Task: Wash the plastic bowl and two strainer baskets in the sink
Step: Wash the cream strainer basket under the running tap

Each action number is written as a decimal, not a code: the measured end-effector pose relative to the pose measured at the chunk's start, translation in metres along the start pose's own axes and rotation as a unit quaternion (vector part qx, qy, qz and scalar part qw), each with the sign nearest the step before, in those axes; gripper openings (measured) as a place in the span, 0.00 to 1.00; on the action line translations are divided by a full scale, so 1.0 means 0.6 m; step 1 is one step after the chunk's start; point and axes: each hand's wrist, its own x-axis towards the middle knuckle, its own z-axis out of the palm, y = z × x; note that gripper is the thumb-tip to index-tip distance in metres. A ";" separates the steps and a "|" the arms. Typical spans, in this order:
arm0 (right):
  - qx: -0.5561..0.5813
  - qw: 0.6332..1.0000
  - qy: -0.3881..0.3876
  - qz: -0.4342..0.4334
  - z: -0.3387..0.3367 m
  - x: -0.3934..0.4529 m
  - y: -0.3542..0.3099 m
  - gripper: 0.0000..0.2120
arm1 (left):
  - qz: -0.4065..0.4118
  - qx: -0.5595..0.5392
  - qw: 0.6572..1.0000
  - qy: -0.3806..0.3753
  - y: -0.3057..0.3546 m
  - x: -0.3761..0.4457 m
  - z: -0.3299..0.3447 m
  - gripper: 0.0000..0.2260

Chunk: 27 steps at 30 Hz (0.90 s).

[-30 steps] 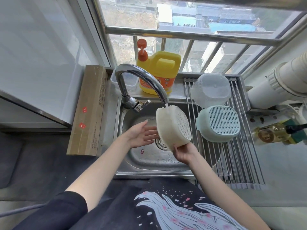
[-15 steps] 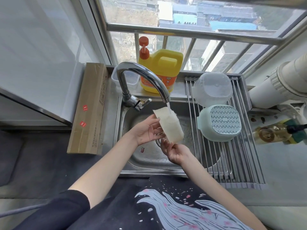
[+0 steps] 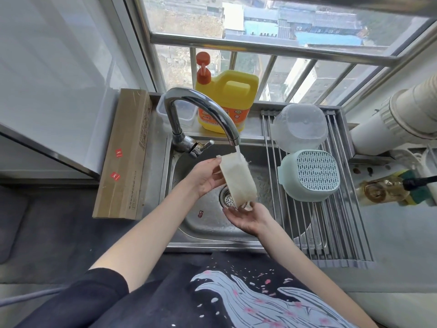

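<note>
Steel sink (image 3: 189,233), hands gripping perforated cream strainer basket (image 3: 238,181) (edge-on), tap running

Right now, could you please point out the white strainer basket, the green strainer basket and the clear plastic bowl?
white strainer basket (image 3: 238,179), head view, its side wall.
green strainer basket (image 3: 313,170), head view, its perforated base.
clear plastic bowl (image 3: 299,129), head view, its upturned base.
</note>
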 end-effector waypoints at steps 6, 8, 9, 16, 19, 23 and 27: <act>-0.078 0.995 -0.035 -0.045 0.007 -0.027 -0.020 0.19 | -0.011 -0.078 0.996 0.034 0.011 0.004 0.004 0.12; -0.066 0.995 -0.052 -0.046 0.016 -0.036 -0.021 0.17 | -0.012 -0.103 0.994 0.037 0.016 0.006 0.006 0.14; -0.043 0.996 -0.058 -0.045 0.021 -0.038 -0.022 0.16 | -0.022 -0.100 0.994 0.026 0.019 0.006 0.008 0.17; 0.021 0.998 -0.027 0.051 0.055 -0.044 -0.023 0.29 | -0.026 0.212 0.966 -0.148 0.008 -0.021 0.025 0.14; -0.052 0.999 -0.008 -0.002 0.057 -0.034 -0.025 0.35 | 0.008 0.270 0.955 -0.121 -0.003 -0.017 0.024 0.16; -0.090 0.996 -0.010 -0.010 0.043 -0.035 -0.032 0.35 | 0.025 0.218 0.972 -0.085 0.013 -0.011 0.023 0.14; -0.174 0.984 -0.033 0.019 0.032 -0.037 -0.038 0.39 | 0.035 0.165 0.984 -0.058 0.025 -0.004 0.025 0.09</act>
